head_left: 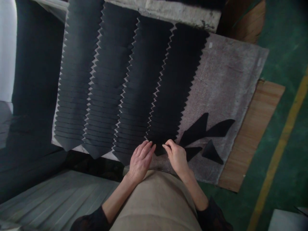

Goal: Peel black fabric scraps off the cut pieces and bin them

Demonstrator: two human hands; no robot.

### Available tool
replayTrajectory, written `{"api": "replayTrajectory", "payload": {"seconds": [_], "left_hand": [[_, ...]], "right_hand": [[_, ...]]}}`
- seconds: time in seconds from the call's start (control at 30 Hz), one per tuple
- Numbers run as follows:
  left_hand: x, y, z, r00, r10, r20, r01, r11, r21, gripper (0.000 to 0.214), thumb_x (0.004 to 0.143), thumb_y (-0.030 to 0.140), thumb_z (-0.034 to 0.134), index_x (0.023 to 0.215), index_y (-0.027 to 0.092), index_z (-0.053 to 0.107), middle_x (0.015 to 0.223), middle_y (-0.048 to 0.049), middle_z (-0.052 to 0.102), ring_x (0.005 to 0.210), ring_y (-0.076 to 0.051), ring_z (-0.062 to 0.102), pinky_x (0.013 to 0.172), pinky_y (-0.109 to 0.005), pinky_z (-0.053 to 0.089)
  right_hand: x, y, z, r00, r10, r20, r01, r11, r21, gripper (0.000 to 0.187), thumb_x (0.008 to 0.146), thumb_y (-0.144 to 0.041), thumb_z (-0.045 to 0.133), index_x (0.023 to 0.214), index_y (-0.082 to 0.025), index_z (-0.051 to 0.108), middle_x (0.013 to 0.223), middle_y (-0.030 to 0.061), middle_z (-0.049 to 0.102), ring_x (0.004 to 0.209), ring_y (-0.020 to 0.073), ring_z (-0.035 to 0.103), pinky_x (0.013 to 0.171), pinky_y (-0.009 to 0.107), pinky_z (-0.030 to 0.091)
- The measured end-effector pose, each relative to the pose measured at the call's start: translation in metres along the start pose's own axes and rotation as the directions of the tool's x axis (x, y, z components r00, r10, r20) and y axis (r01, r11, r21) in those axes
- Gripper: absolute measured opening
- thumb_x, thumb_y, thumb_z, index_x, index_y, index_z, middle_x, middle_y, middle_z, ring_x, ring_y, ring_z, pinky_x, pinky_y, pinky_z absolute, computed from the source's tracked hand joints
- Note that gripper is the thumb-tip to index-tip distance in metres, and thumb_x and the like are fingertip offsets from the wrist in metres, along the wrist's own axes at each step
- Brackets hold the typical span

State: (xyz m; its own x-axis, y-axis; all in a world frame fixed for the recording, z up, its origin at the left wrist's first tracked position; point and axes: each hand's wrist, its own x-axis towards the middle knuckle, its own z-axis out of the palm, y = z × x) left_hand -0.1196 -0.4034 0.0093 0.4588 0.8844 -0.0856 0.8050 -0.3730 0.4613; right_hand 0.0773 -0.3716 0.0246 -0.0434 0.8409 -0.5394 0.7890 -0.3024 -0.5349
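Overlapping black pieces with pointed ends lie in long rows across the work surface, their edges forming zigzags. My left hand (141, 160) rests with fingers extended at the near end of the rightmost row of black pieces (166, 106). Just right of it, my right hand (176, 156) pinches with thumb and forefinger at the near edge of that row; what lies between the fingertips is too small and dark to make out. Beside my right hand are several loose black pieces (220, 128), one of them a small triangular piece (212, 152).
Under the rows is a greyish mat (223, 77), with a wooden board (252, 134) sticking out along its right side. Green floor with a yellow line (276, 160) runs further right. A ridged grey panel (60, 199) stands at the lower left.
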Motion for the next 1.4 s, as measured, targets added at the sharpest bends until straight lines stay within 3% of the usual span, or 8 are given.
{"api": "replayTrajectory", "payload": {"seconds": [0.13, 0.3, 0.5, 0.73, 0.9, 1.4], "left_hand": [[0.001, -0.001, 0.004, 0.999, 0.007, 0.044, -0.011, 0.996, 0.094, 0.044, 0.092, 0.015, 0.052, 0.136, 0.019, 0.053, 0.136, -0.0128, 0.058, 0.129, -0.029, 0.049, 0.104, -0.045, 0.042], [0.002, 0.002, 0.003, 1.000, -0.004, 0.017, 0.002, 0.991, 0.131, 0.044, 0.091, 0.016, 0.055, 0.135, 0.022, 0.055, 0.134, -0.0133, 0.058, 0.129, -0.030, 0.048, 0.103, -0.045, 0.040], [0.003, 0.002, 0.001, 1.000, -0.018, 0.011, 0.017, 0.995, 0.096, 0.041, 0.090, 0.018, 0.059, 0.130, 0.022, 0.058, 0.131, -0.0132, 0.059, 0.124, -0.030, 0.051, 0.099, -0.045, 0.042], [-0.009, 0.005, 0.003, 0.995, 0.100, 0.005, -0.100, 0.995, 0.008, 0.035, 0.090, 0.014, 0.056, 0.124, 0.019, 0.062, 0.122, -0.0131, 0.064, 0.120, -0.029, 0.053, 0.096, -0.042, 0.044], [-0.011, 0.006, 0.002, 0.996, 0.091, -0.017, -0.091, 0.996, -0.012, 0.035, 0.090, 0.013, 0.056, 0.124, 0.018, 0.062, 0.121, -0.0125, 0.064, 0.121, -0.028, 0.052, 0.096, -0.042, 0.044], [-0.006, 0.004, 0.005, 1.000, -0.005, 0.018, 0.004, 0.998, 0.066, 0.042, 0.092, 0.017, 0.054, 0.134, 0.021, 0.055, 0.135, -0.0129, 0.058, 0.125, -0.029, 0.050, 0.101, -0.045, 0.040]], "right_hand": [[0.000, -0.001, 0.001, 1.000, -0.004, -0.011, 0.004, 0.998, -0.064, 0.018, 0.096, -0.033, 0.052, 0.084, -0.022, 0.059, 0.073, -0.0010, 0.070, 0.064, 0.0136, 0.065, 0.057, 0.023, 0.031], [0.000, -0.003, -0.002, 1.000, -0.012, 0.001, 0.012, 0.993, -0.119, 0.018, 0.096, -0.033, 0.052, 0.083, -0.022, 0.059, 0.071, -0.0011, 0.070, 0.061, 0.0129, 0.063, 0.055, 0.024, 0.028], [0.001, 0.001, -0.005, 0.999, -0.034, 0.009, 0.034, 0.999, -0.005, 0.021, 0.096, -0.034, 0.052, 0.079, -0.023, 0.057, 0.065, -0.0034, 0.065, 0.060, 0.0119, 0.061, 0.057, 0.022, 0.031], [0.000, 0.011, -0.004, 0.999, -0.043, 0.034, 0.036, 0.981, 0.189, 0.024, 0.096, -0.039, 0.050, 0.079, -0.024, 0.057, 0.052, -0.0070, 0.052, 0.050, 0.0099, 0.052, 0.057, 0.020, 0.034], [0.001, 0.013, -0.003, 0.999, -0.023, 0.048, 0.009, 0.962, 0.273, 0.024, 0.094, -0.041, 0.051, 0.078, -0.024, 0.057, 0.046, -0.0090, 0.044, 0.045, 0.0093, 0.049, 0.054, 0.019, 0.034], [0.001, 0.007, 0.000, 1.000, -0.002, 0.005, 0.002, 0.998, 0.062, 0.022, 0.096, -0.038, 0.052, 0.081, -0.024, 0.057, 0.058, -0.0051, 0.061, 0.053, 0.0109, 0.057, 0.056, 0.021, 0.032]]}}
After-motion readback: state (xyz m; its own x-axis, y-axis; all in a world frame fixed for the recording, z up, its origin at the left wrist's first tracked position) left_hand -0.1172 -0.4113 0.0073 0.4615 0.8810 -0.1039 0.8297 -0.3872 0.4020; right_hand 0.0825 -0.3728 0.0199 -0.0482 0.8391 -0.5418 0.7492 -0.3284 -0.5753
